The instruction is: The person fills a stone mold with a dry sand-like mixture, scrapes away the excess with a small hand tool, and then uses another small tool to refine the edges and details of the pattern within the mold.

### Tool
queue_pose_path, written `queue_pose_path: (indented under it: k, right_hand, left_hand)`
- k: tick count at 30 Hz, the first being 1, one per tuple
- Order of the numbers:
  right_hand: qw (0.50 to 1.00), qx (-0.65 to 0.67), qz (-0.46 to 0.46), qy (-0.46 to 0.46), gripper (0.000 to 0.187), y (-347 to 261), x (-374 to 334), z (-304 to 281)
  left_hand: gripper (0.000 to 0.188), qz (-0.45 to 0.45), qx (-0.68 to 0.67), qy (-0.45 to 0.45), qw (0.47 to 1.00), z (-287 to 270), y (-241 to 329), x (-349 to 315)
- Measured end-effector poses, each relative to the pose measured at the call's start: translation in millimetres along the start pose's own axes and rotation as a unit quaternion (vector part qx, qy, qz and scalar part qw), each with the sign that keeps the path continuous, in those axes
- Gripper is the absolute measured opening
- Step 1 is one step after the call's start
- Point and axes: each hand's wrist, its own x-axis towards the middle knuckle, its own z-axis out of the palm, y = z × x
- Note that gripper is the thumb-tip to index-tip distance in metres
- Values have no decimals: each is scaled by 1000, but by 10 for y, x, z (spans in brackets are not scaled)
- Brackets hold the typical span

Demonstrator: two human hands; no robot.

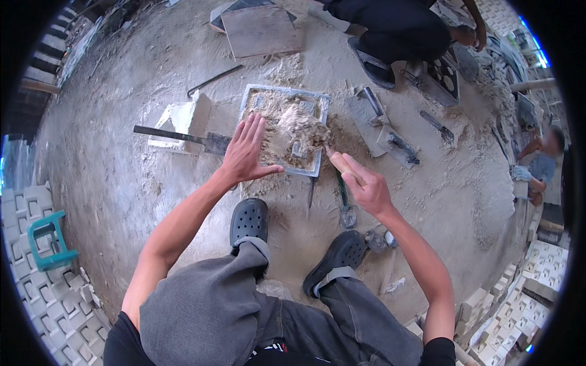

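A rectangular light-grey frame (325, 113) lies on the sandy ground before me, partly filled with damp sand around small grey blocks. My left hand (244, 152) is flat with fingers stretched and thumb apart, at the frame's left side and holding nothing. In my right hand (368, 190) is the wooden handle of a trowel (343, 162), reaching over the frame's right part. A clump of sand (300, 125) at the trowel's far end is smeared by motion and hides its blade. Left of my left hand, a long flat metal tool (174, 133) rests across a white block (177, 116).
Right of the frame lie a grey board (361, 116), a float (398, 146) and a small trowel (436, 125). A green-handled tool (345, 198) is near my right shoe. Another person (397, 27) crouches at the far right; one more (540, 165) sits farther right. A green stool (52, 241) stands left.
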Motion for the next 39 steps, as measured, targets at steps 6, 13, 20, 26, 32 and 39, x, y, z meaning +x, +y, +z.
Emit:
queue_pose_path:
  k: [6,13,20,26,32,39]
  right_hand:
    - [984,-146,-100,19,48,-75,69,107]
    - [980,-179,-85,31,54,-178,107,86]
    - [989,-129,-15,65,48,-53,71,10]
    - [993,-66,46,86,44,75,-12,-36]
    - [984,-11,141,106,45,210,-241,-125]
    - [957,2,250,147,50,550,-770,-232]
  left_hand:
    - [144,-6,-3,3,1000,11,103,144]
    - [142,-13,5,3,1000,29,229,120]
    - [139,-19,-42,14,999,76,572,320]
    - [131,-40,-22,44,998,257,797,656]
    - [127,-51,3,42,998,326,859,979]
    - [116,-71,3,26,997,401,714,1258]
